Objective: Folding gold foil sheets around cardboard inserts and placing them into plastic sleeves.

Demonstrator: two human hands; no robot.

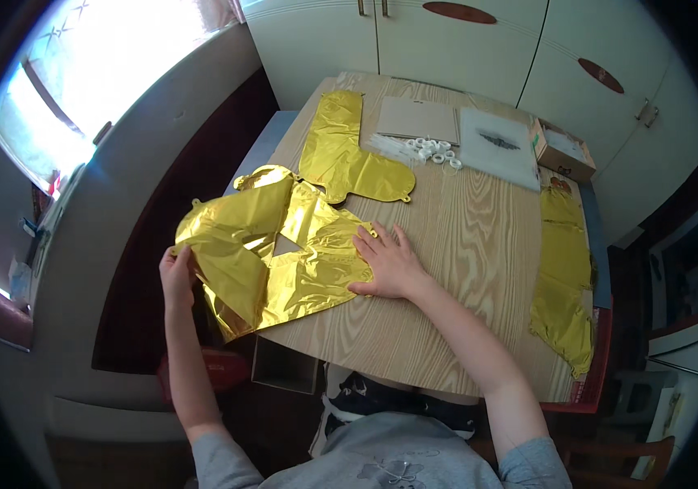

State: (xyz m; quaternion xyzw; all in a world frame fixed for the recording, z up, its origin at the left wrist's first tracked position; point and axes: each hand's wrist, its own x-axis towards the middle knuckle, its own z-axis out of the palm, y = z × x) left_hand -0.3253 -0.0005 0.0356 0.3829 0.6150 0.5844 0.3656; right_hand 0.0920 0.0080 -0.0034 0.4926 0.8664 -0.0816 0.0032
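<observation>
A flat gold foil balloon lies partly folded over at the table's left front, with a small triangular gap showing the wood through it. My left hand pinches its left edge, fingers closed on the foil, just past the table's edge. Spread on the balloon's right end, my right hand presses it down with the fingers apart. Just beyond lies a second gold foil balloon, deflated and shaped like an angled number or letter; the two nearly touch or overlap.
Further back are a grey-white card, thin clear straws beside several white rings, a clear plastic bag and a small open box. Another gold foil balloon lies along the right edge. Below the table's front stands an open box.
</observation>
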